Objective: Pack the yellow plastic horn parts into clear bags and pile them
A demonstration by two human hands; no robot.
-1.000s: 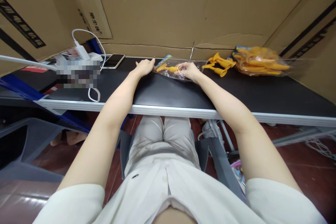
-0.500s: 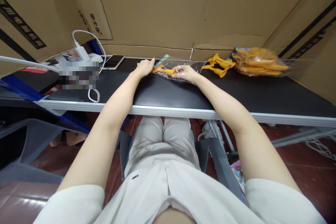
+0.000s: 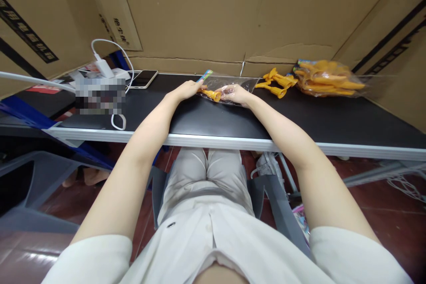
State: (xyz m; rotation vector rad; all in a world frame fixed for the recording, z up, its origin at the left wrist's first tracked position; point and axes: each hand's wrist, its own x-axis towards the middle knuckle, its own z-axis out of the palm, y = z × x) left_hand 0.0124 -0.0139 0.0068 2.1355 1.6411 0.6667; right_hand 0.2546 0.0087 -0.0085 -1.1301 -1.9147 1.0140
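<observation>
A clear plastic bag (image 3: 233, 80) with a bright printed header (image 3: 207, 73) lies on the black table between my hands. An orange horn-shaped plastic piece (image 3: 212, 95) is along its near side, flared end to the right; I cannot tell how much of it is inside the bag. My left hand (image 3: 188, 90) has its fingers closed on the piece's narrow end, beside the header. My right hand (image 3: 235, 94) pinches the bag just right of the flared end, its fingertips partly hidden by the film.
More loose orange horn-shaped pieces (image 3: 278, 83) lie to the right, beside a clear bag full of orange pieces (image 3: 328, 79). At the left are a phone (image 3: 145, 79), a white charger (image 3: 104, 67) and a cable (image 3: 119, 122). Cardboard walls (image 3: 199, 17) enclose the back.
My left hand has shifted slightly right, toward the bag. The orange piece's flared end now shows clear of my right fingers, lower and nearer to me.
</observation>
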